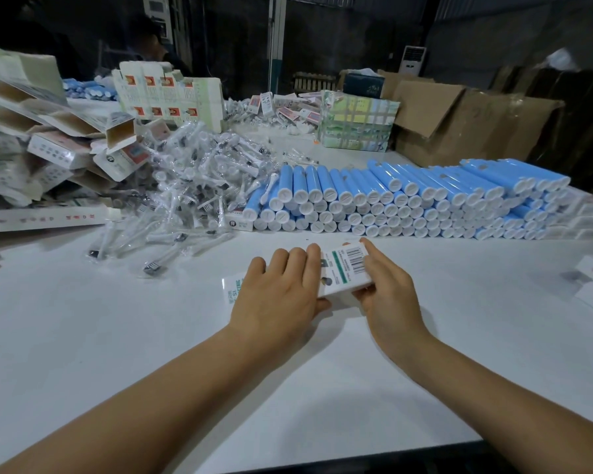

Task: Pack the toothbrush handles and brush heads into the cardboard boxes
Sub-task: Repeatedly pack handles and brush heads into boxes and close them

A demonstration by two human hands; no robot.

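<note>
White table (322, 388) is seen wide and bare toward 6 o'clock, up to its near edge. At the middle, one small box (344, 268) is gripped by the left hand (281, 299) and right hand (387, 292), fingers curled around it. Blue handles (408, 196) are stacked at 1 o'clock, wrapped brush heads (192, 186) piled at 11 o'clock.

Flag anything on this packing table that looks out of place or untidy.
One white brush head lies among the neatly stacked blue handles, at their left end. The empty boxes at far left are a toppled heap. Both hands hold one box flat.
</note>
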